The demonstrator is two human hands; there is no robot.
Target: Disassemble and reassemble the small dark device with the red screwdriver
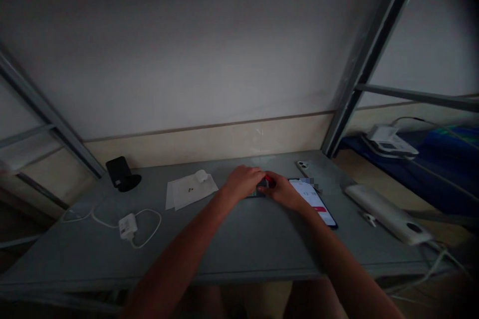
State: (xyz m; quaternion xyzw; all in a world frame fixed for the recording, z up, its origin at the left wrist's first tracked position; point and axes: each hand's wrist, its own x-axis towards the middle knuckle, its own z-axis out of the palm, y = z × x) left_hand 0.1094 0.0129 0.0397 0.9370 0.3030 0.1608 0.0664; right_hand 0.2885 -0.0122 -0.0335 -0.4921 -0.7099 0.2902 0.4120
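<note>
My left hand [245, 180] reaches over a small dark flat object [258, 194] lying on the grey desk, its fingers bent down at the object's far side. From the right, my right hand [280, 189] meets it, thumb and fingers closed round a small red piece [268, 178]. Both hands cover most of the dark object, so its kind is hidden. Just right of my right hand lies a phone [320, 204] with a lit screen. Left of my left hand, white paper sheets [187, 197] carry several tiny dark bits [190, 190] and a small white rounded item [201, 175].
A white charger [127, 226] with a looped cable and a black stand [121, 174] occupy the left side. On the right are another phone [324, 174], a long pale case [387, 212] and a small white item [369, 219]. Metal posts [368, 60] frame the desk.
</note>
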